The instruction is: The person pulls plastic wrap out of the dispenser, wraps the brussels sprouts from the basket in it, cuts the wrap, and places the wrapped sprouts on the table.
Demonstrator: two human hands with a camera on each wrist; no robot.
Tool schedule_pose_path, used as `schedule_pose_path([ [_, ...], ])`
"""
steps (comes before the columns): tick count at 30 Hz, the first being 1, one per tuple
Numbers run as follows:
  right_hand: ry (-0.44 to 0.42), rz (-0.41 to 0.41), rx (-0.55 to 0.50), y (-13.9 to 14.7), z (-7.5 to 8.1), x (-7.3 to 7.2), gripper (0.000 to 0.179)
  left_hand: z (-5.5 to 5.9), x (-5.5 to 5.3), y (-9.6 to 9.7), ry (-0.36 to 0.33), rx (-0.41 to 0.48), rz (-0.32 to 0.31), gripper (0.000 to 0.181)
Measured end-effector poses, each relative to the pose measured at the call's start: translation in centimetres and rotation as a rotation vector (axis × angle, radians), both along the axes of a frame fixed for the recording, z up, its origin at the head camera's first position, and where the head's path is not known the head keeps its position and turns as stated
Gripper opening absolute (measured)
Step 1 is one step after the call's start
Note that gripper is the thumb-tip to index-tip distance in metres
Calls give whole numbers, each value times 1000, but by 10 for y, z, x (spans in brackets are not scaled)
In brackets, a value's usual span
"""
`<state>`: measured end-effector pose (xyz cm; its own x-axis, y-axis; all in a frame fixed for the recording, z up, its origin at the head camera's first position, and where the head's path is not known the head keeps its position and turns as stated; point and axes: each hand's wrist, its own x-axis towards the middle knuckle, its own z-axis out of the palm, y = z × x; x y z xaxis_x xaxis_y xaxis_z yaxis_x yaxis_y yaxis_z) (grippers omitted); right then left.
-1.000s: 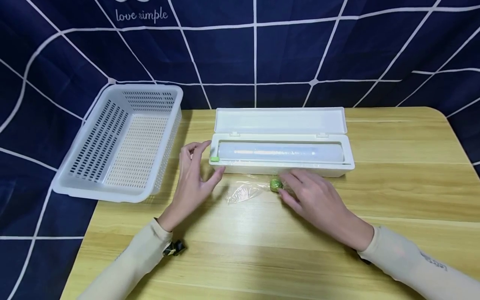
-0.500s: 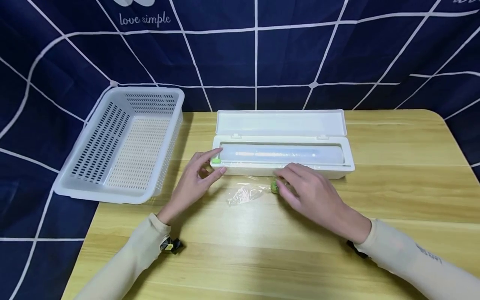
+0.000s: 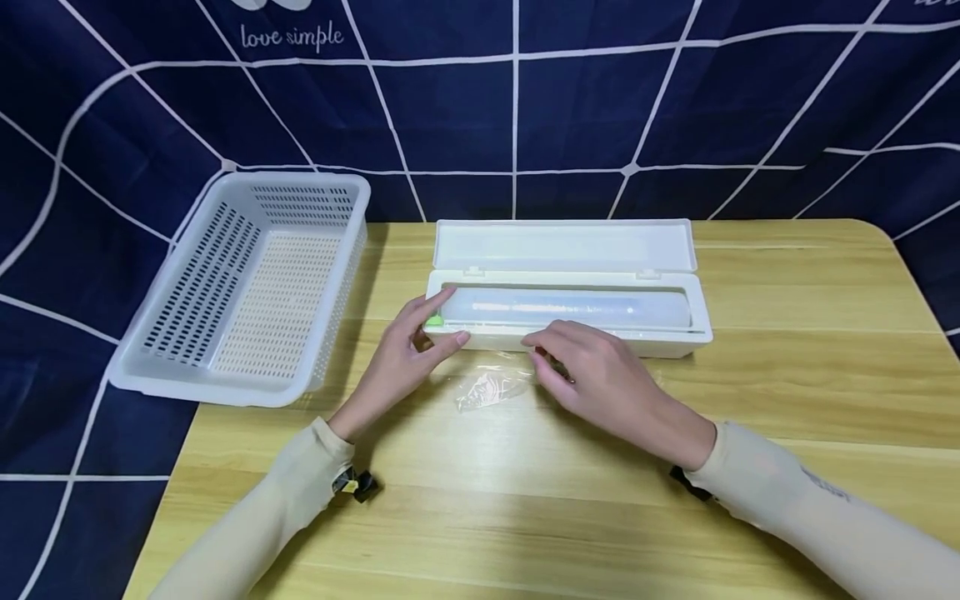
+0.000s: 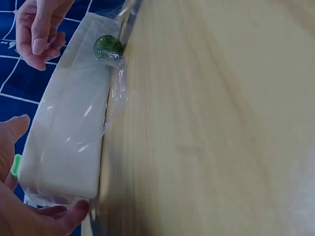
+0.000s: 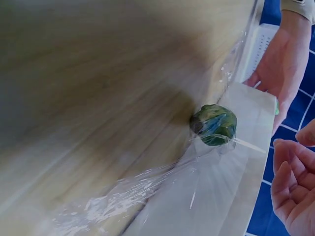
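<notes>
A white cling film dispenser (image 3: 699, 308) stands on the table with its lid (image 3: 562, 247) raised and a film roll (image 3: 562, 308) inside. My left hand (image 3: 401, 354) holds its left end, thumb at the front and a finger on top, around the green slide cutter (image 3: 433, 320). Loose clear film (image 3: 487, 387) hangs from the front onto the table. A small, round, green thing (image 5: 216, 125), covered by film, sits against the dispenser's front. My right hand (image 3: 607, 375) hovers over it with loosely curled fingers, almost hiding it in the head view; the wrist views show nothing in those fingers.
A white perforated basket (image 3: 360, 217) stands at the left end of the wooden table (image 3: 510, 517). Behind the table hangs a dark blue cloth (image 3: 570, 108) with white lines.
My left hand has moved right and closed onto the dispenser's left end. My right hand has shifted slightly left, now covering the green thing in the head view.
</notes>
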<state>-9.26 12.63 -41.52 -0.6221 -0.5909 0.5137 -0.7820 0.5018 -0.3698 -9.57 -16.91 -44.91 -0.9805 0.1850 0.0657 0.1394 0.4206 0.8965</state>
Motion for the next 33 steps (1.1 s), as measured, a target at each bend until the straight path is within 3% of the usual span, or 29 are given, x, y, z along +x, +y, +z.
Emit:
schedule_pose_path([
  [13, -11, 30, -16, -10, -4, -7, 15, -3, -8, -1, -9, -21, 26, 63],
  [18, -45, 49, -40, -20, 1, -15, 14, 1, -8, -3, -51, 33, -1, 65],
  [22, -66, 75, -70, -28, 4, -21, 15, 3, -10, -4, -43, 54, -18, 66],
  [27, -91, 98, -113, -40, 5, -24, 16, 5, -11, -6, -26, 28, -18, 66],
  [33, -153, 95, -89, -56, 3, -29, 19, 4, -10, -6, -23, -3, -8, 65],
])
